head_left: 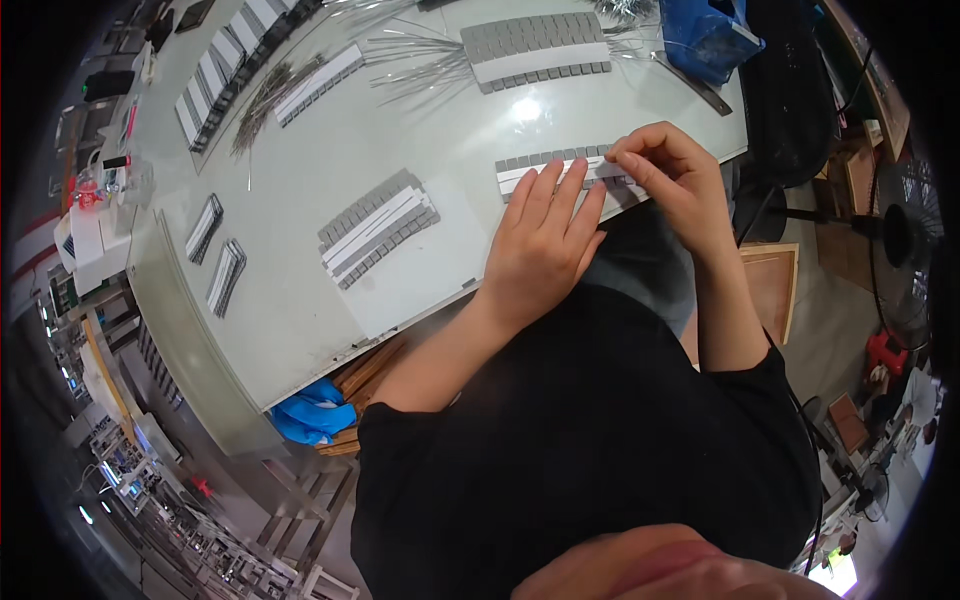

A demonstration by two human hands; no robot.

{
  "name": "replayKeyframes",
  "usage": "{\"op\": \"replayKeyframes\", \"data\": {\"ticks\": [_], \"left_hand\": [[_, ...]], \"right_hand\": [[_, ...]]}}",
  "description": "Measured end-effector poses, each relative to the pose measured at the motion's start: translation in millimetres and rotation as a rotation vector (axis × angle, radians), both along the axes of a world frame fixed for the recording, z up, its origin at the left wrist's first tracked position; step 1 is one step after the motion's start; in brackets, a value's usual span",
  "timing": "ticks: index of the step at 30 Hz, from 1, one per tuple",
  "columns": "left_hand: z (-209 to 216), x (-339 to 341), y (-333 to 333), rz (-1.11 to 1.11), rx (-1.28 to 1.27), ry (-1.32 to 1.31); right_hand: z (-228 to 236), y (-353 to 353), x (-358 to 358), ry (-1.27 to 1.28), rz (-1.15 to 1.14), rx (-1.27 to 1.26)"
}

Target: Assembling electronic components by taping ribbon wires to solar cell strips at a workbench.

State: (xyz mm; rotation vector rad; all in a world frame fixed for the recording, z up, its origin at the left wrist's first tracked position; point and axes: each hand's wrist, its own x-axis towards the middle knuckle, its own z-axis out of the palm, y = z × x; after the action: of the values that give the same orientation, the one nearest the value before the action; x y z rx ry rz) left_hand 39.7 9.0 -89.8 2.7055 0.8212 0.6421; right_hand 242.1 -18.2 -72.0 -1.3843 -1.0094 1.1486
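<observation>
A long strip of grey block-like segments with a white band lies near the table's front edge. Across its middle rests my left hand, fingers stretched out and slightly spread on top of it. At the strip's right end my right hand is closed in a pinch, thumb against index finger. What the pinch holds, if anything, is too small to make out. Left of my hands, several similar grey and white strips lie side by side. My fingers cover part of the strip under them.
Farther back lie a larger grey block of strips and bundles of thin metal wires. A blue bin stands at the far right beside a flat metal tool. Two short segmented pieces sit on the left.
</observation>
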Motion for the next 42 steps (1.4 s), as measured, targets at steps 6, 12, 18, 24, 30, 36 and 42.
{"op": "replayKeyframes", "data": {"ticks": [6, 12, 18, 24, 30, 36, 42], "left_hand": [[-1.7, 0.3, -0.4, 0.014, 0.01, 0.006], [-2.6, 1.2, 0.5, 0.005, -0.029, -0.007], [-2.3, 1.7, 0.3, 0.014, 0.006, 0.016], [-2.2, 1.9, -0.1, 0.026, 0.017, 0.015], [-0.3, 2.6, -2.1, 0.027, 0.024, 0.016], [1.6, -3.6, 5.0, 0.023, -0.138, -0.261], [12.0, 1.9, 29.5, 0.088, -0.049, -0.08]], "right_hand": [[4.8, -4.2, -1.4, -0.439, 0.085, 0.064], [-10.6, 4.7, -3.8, -0.711, 0.012, 0.178], [-18.5, 7.0, -7.9, -0.804, -0.032, 0.194], [-19.9, 15.7, -10.3, -0.937, -0.092, 0.209], [-26.1, 31.9, 7.7, -0.536, -0.301, 0.274], [-38.5, 22.8, 14.3, -0.239, -0.308, 0.316], [-32.6, 23.2, 10.1, -0.402, -0.274, 0.329]]}}
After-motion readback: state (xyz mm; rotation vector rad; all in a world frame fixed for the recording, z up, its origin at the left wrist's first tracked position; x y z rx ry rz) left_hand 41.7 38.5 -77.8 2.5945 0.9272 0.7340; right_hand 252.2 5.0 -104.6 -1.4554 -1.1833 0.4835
